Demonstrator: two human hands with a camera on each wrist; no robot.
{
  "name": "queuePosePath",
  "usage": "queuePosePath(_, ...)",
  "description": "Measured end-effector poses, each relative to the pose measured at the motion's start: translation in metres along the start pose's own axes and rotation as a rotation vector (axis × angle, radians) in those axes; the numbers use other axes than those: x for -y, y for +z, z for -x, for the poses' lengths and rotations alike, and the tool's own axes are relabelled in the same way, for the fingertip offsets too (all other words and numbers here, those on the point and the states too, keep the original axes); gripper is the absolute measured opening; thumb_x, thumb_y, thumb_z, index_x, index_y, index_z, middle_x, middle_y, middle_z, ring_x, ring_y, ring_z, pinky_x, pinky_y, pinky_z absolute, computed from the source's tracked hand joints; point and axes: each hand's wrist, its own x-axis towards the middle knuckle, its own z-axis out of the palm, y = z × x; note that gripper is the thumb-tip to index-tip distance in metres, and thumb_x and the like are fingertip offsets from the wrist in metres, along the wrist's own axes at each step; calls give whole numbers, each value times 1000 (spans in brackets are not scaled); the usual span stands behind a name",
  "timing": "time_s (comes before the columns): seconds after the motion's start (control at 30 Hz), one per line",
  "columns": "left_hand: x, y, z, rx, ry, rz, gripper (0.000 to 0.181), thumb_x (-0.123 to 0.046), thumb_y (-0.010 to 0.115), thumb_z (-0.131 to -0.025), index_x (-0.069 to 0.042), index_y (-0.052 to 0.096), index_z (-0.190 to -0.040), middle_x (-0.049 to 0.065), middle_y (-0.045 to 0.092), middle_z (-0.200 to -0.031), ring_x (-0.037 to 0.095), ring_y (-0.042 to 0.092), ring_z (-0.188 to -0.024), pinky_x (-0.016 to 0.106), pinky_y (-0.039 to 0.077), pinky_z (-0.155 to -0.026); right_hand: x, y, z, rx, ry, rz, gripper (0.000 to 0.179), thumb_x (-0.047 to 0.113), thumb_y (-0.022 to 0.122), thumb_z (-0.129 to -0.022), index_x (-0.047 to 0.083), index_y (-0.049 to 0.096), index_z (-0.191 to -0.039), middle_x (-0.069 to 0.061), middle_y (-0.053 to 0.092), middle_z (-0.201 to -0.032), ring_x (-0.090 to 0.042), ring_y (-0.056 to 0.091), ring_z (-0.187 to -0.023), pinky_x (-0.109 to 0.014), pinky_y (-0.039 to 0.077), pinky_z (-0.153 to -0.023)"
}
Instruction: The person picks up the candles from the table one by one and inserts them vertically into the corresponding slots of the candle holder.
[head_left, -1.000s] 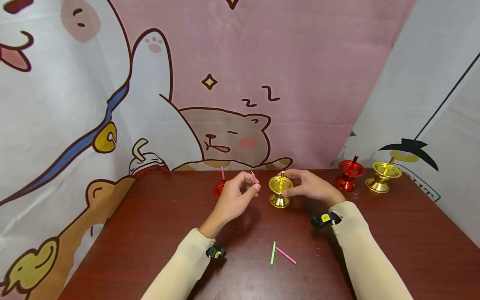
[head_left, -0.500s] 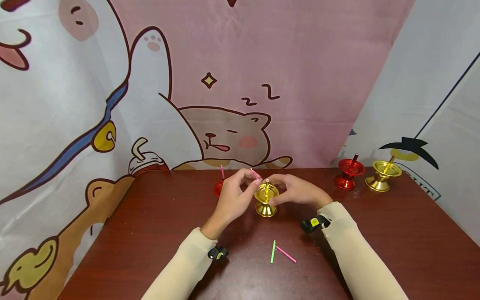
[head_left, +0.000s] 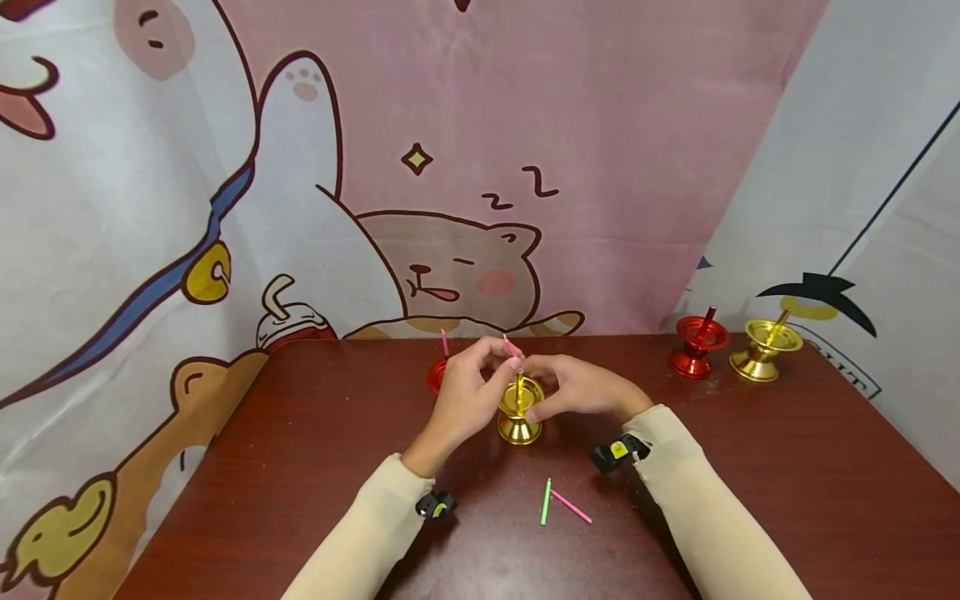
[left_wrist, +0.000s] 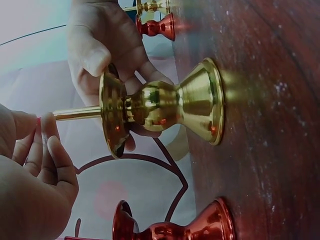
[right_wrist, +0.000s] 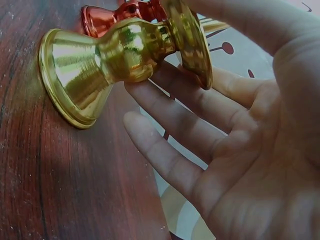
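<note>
My left hand point(head_left: 471, 390) pinches a thin pink candle point(head_left: 511, 346) between thumb and fingertips. Its lower end is at the top of a gold candle holder's tube point(left_wrist: 79, 113); the fingers hide whether it sits inside. That gold candle holder point(head_left: 519, 430) stands upright on the table. My right hand point(head_left: 583, 387) grips it by the dish, thumb at the near rim and fingers behind. Partly behind the left hand is a red candle holder point(head_left: 436, 379) with a pink candle point(head_left: 445, 343) standing in it.
On the table point(head_left: 315, 467), a green candle point(head_left: 546, 502) and a pink candle point(head_left: 572, 507) lie in front of the hands. At the back right stand a red candle holder point(head_left: 691, 362) and a gold candle holder point(head_left: 756, 367). A printed cloth point(head_left: 637, 167) hangs behind the table.
My right hand has brought the gold candle holder left and nearer, under the candle in my left hand. The left hand has barely moved.
</note>
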Motion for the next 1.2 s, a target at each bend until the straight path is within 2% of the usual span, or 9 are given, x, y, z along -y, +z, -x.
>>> queuePosePath(0.2, 2, 0, 0, 9, -2, -15, 6, -10, 74, -106, -5, 74, -109, 3, 75, -95, 15, 66, -81, 27, 52, -71, -1, 0, 0, -3, 9, 0, 70, 21, 87, -94, 2, 56, -154, -8, 73, -137, -26, 70, -125, -50, 54, -111)
queuePosePath(0.43, 3, -1, 0, 32, -2, -53, 6, -7, 74, -106, -3, 73, -110, 4, 75, -98, 15, 66, -83, 29, 53, -75, -1, 0, 0, 3, 2, -6, 68, 20, 86, -95, 1, 56, -153, -9, 73, -136, -27, 70, -124, -50, 53, -111)
queuePosePath(0.73, 2, -1, 1, 46, 41, -109, 7, -6, 74, -105, -2, 73, -111, 7, 75, -102, 19, 69, -91, 34, 58, -84, -3, 0, 0, 2, 11, 8, 68, 22, 86, -94, 1, 56, -152, -9, 74, -134, -26, 70, -121, -45, 54, -108)
queuePosePath(0.87, 1, 0, 0, 49, 50, -134, 7, -7, 74, -105, -1, 74, -110, 8, 74, -103, 20, 69, -94, 36, 58, -85, -3, 0, 0, 4, -3, -8, 68, 20, 85, -95, -1, 56, -152, -11, 73, -135, -28, 70, -121, -47, 55, -108)
queuePosePath(1.03, 2, 0, 0, 39, 97, -168, 9, -9, 73, -106, 0, 74, -108, 8, 73, -102, 20, 67, -91, 37, 59, -82, -3, 0, 0, 2, -9, -5, 68, 19, 85, -95, -2, 55, -152, -13, 72, -138, -29, 69, -123, -51, 54, -110)
queuePosePath(1.1, 24, 8, -2, 28, 124, -200, 12, -14, 71, -109, -2, 74, -111, 7, 73, -104, 19, 67, -91, 35, 58, -83, -3, 0, 0, -1, -9, 8, 67, 20, 85, -95, -1, 56, -152, -12, 71, -139, -28, 69, -124, -50, 53, -111)
queuePosePath(1.2, 25, 8, -2, 30, 126, -221, 13, -14, 70, -109, -2, 74, -110, 6, 72, -103, 18, 65, -90, 34, 58, -82, -4, 1, 0, -5, -15, 17, 67, 20, 85, -95, 0, 56, -152, -12, 70, -141, -28, 68, -126, -48, 53, -111)
